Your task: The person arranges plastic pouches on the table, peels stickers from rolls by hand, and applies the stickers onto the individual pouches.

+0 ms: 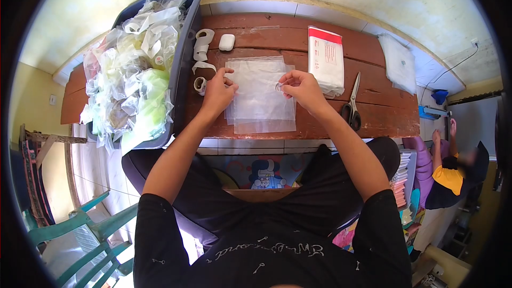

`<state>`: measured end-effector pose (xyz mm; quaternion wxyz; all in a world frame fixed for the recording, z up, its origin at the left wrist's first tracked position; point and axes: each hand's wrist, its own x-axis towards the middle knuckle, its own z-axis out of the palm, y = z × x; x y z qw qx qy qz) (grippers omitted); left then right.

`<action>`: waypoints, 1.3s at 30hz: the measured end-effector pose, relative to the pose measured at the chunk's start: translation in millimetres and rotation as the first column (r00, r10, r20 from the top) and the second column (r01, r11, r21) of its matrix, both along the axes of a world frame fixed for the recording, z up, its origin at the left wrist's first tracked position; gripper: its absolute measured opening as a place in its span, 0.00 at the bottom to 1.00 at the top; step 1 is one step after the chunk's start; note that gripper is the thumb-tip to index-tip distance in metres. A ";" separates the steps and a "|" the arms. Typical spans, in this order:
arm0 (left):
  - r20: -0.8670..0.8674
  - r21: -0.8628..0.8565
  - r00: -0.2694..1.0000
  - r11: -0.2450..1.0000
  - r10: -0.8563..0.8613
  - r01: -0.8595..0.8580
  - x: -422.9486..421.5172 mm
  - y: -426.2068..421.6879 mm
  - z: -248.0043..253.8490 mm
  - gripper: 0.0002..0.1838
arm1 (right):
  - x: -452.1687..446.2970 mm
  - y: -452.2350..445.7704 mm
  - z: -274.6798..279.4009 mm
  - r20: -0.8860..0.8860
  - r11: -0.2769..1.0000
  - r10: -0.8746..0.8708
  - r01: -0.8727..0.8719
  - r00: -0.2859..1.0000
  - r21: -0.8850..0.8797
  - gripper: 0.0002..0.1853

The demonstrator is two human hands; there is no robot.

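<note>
Several clear plastic bags (260, 96) lie in a loose stack on the brown wooden table. My left hand (217, 92) is at the stack's left edge, fingers apart, with nothing seen in it. At the right edge, my right hand (300, 89) has thumb and fingers pinched on a small clear, ring-like item (278, 87), too small to name. A roll of white labels (200, 86) stands just left of my left hand, and a strip of white labels (202, 44) curls behind it. Black-handled scissors (352, 104) lie to the right of my right hand.
A dark blue bin (178, 64) heaped with filled plastic bags (133, 64) stands at the left. A white case (226, 42), a red-and-white pack (326, 60) and a clear plastic stack (399, 64) are farther back. Another person (450, 173) sits at the far right.
</note>
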<state>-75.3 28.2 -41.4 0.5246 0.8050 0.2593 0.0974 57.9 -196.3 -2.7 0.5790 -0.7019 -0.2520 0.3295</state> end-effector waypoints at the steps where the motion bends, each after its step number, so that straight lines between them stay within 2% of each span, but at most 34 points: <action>1: -0.001 0.000 1.000 1.000 0.000 0.000 -0.2 -0.4 0.2 0.23 | 0.0 -0.2 -0.3 0.087 0.999 0.001 0.002 0.996 -0.042 0.08; 5: -0.039 -0.035 0.999 0.999 -0.016 0.015 -0.7 -3.7 1.9 0.23 | -3.3 0.4 4.6 0.296 0.991 0.026 0.014 0.955 -0.133 0.10; 9: -0.043 -0.110 0.999 0.994 -0.002 -0.003 -1.6 -6.6 3.0 0.22 | -3.6 0.7 2.4 0.247 0.989 0.010 0.027 0.969 -0.142 0.09; 11: -0.037 -0.157 0.999 0.987 0.007 -0.012 -1.8 -7.3 2.2 0.22 | -2.2 0.4 -0.1 0.045 0.992 -0.032 0.038 0.998 -0.122 0.09; 12: -0.030 -0.205 0.999 0.979 0.016 -0.022 -2.1 -7.6 1.9 0.22 | -1.7 -0.2 -2.5 0.044 0.992 -0.032 0.037 0.999 -0.122 0.09; 14: -0.038 -0.193 0.999 0.981 0.013 -0.020 -2.7 -8.9 1.5 0.22 | -0.9 -1.8 -8.3 -0.145 0.992 -0.076 0.060 0.986 -0.110 0.08; 15: -0.045 -0.181 0.999 0.983 0.011 -0.019 -2.8 -8.7 1.0 0.22 | -1.7 -1.1 -10.9 -0.145 0.992 -0.076 0.060 0.986 -0.110 0.08; 17: -0.051 -0.170 0.999 0.985 0.000 -0.009 -3.2 -8.5 -0.5 0.22 | -5.1 -0.1 -16.7 -0.282 0.989 -0.143 0.123 0.949 -0.088 0.07; 19: -0.056 -0.160 0.998 0.987 -0.009 0.000 -3.4 -8.5 1.5 0.22 | -10.9 1.5 -16.5 -0.300 0.987 -0.155 0.137 0.941 -0.079 0.06; 22: -0.100 -0.075 0.994 0.997 -0.039 0.032 -3.8 -7.5 2.1 0.23 | -17.1 3.5 -19.3 -0.280 0.987 -0.152 0.129 0.948 -0.097 0.06; 24: -0.118 0.085 0.991 0.994 -0.063 0.074 -3.8 -6.5 -1.5 0.22 | -19.8 4.1 -23.2 -0.242 0.987 -0.134 0.106 0.961 -0.123 0.06; 25: -0.118 0.085 0.991 0.994 -0.063 0.074 -3.5 -5.4 -6.0 0.22 | -20.8 4.2 -25.1 -0.204 0.988 -0.126 0.103 0.971 -0.119 0.06; 27: -0.086 0.208 0.993 0.974 -0.075 0.091 -3.8 -4.9 -9.2 0.22 | -23.9 4.6 -29.6 -0.167 0.988 -0.118 0.099 0.979 -0.116 0.05; 34: -0.109 0.354 0.992 0.930 -0.063 0.098 -5.3 -12.7 8.5 0.24 | -29.4 8.4 -36.5 -0.039 0.988 -0.129 0.125 0.991 -0.091 0.04; 37: -0.201 0.379 0.979 0.919 -0.036 0.111 -6.1 -18.3 12.7 0.24 | -29.5 8.7 -38.3 -0.032 0.988 -0.127 0.124 0.991 -0.096 0.04; 39: 0.145 0.697 0.985 0.716 -0.091 -0.037 -8.4 -23.4 9.8 0.22 | -29.4 9.1 -39.7 -0.029 0.988 -0.126 0.122 0.992 -0.099 0.04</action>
